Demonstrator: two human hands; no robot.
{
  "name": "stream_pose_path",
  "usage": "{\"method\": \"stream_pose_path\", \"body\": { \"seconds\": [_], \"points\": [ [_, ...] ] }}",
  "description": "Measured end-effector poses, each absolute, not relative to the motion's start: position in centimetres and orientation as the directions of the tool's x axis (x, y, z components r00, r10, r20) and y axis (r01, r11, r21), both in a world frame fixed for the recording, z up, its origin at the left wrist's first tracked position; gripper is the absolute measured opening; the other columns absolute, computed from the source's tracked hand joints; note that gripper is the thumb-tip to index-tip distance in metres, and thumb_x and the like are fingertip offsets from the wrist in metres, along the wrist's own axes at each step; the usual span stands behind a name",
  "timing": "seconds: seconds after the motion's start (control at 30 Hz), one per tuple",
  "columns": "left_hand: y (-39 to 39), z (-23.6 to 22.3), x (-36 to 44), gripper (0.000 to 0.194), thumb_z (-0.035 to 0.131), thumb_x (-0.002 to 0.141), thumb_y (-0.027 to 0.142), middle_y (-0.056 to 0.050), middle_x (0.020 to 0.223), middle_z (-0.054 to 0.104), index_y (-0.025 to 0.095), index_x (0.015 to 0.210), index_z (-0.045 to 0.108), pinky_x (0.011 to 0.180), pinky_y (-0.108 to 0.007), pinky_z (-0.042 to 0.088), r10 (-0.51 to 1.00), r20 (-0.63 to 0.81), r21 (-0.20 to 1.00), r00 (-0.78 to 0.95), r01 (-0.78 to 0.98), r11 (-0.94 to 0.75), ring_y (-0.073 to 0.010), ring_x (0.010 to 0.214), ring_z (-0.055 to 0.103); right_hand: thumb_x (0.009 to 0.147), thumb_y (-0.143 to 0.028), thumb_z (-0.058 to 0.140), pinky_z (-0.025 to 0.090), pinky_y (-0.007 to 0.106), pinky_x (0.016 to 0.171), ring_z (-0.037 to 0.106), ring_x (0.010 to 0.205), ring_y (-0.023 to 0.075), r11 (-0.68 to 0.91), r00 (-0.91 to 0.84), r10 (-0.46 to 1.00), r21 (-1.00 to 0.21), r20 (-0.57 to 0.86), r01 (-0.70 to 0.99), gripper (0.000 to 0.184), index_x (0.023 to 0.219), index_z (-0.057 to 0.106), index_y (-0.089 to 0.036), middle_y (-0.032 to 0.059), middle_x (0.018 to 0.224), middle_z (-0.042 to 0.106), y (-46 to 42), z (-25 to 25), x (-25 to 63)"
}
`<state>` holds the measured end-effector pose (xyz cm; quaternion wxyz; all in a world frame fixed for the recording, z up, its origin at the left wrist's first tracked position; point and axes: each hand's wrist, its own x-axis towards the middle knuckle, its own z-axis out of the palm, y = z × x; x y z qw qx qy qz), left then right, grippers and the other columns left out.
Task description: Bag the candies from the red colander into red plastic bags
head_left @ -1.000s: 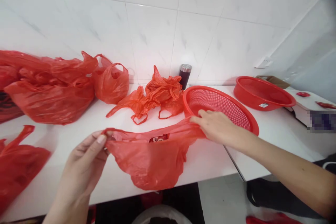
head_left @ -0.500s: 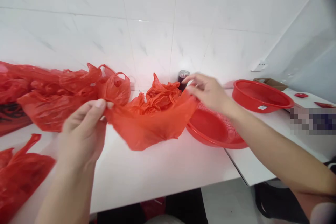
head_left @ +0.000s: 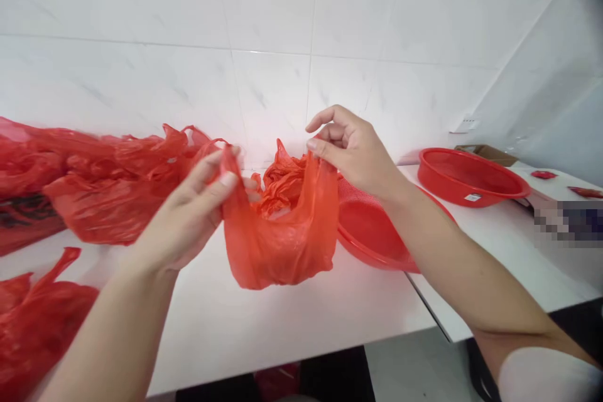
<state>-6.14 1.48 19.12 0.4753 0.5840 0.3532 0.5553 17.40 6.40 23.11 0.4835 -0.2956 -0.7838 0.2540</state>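
A red plastic bag (head_left: 282,251) hangs between my two hands above the white table (head_left: 235,339), its two handles drawn upward. My left hand (head_left: 198,207) pinches the left handle, and my right hand (head_left: 348,144) pinches the right one between thumb and fingers. The bag looks thin and slack, with its mouth sagging between the handles. Just behind it lies a crumpled heap of red plastic bags (head_left: 285,179), partly hidden. To the right, behind my right forearm, sits a red mesh basket (head_left: 372,232).
Filled red bags (head_left: 108,195) line the wall at the left, with another red bag (head_left: 51,320) at the near left. A red basin (head_left: 471,179) stands at the right before a cardboard box (head_left: 487,154). A seam between tables runs below the basket.
The bag was stretched sideways between my hands; now it hangs upright by its handles. My hands have come closer together, the left moving right and up.
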Motion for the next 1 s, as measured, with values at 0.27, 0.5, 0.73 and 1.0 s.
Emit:
{"method": "stream_pose_path", "body": {
  "seconds": [0.27,0.5,0.73,1.0],
  "points": [
    [2.1,19.5,-3.8,0.021,0.059,0.085,0.032,0.007,0.057,0.029,0.021,0.07,0.049,0.042,-0.02,0.03,0.918,0.026,0.938,0.397,0.306,-0.159,-0.0076,0.047,0.03,0.087,-0.017,0.058,0.048,0.029,0.087,0.059,0.089,0.0111,0.765,-0.604,0.481,-0.64,0.636,-0.064,0.014,0.101,0.057,-0.02,-0.0007,0.094,0.061,4.9,22.3,12.1],
    [2.9,18.3,-5.2,0.042,0.042,0.094,0.044,0.007,0.05,0.029,0.019,0.06,0.042,0.047,-0.021,0.034,0.951,0.015,0.982,0.308,0.175,-0.072,-0.0076,0.045,0.027,0.087,-0.02,0.056,0.051,0.029,0.073,0.059,0.075,0.0098,0.618,-0.545,0.682,-0.782,0.488,0.073,0.009,0.096,0.054,-0.021,-0.0022,0.087,0.059,6.1,17.8,12.7],
    [2.2,18.7,-6.7,0.023,0.052,0.088,0.033,0.0,0.073,0.062,0.021,0.075,0.066,0.072,-0.026,0.047,0.897,0.105,0.913,0.429,0.317,-0.258,-0.0148,0.075,0.06,0.088,-0.029,0.061,0.048,0.03,0.084,0.059,0.089,0.0131,0.696,-0.536,0.604,-0.718,0.59,-0.007,0.012,0.097,0.058,-0.023,0.0004,0.094,0.062,2.2,17.6,13.1],
    [2.1,16.3,-5.4,0.02,0.049,0.073,0.009,0.004,0.07,0.064,0.023,0.076,0.062,0.054,-0.024,0.04,0.903,0.416,0.53,0.108,0.778,-0.338,-0.013,0.058,0.054,0.094,-0.034,0.048,0.045,0.038,0.095,0.059,0.104,0.0172,0.379,-0.533,0.781,-0.925,0.324,-0.007,0.034,0.127,0.053,-0.027,0.0018,0.102,0.064,7.7,12.1,11.0]
  ]
}}
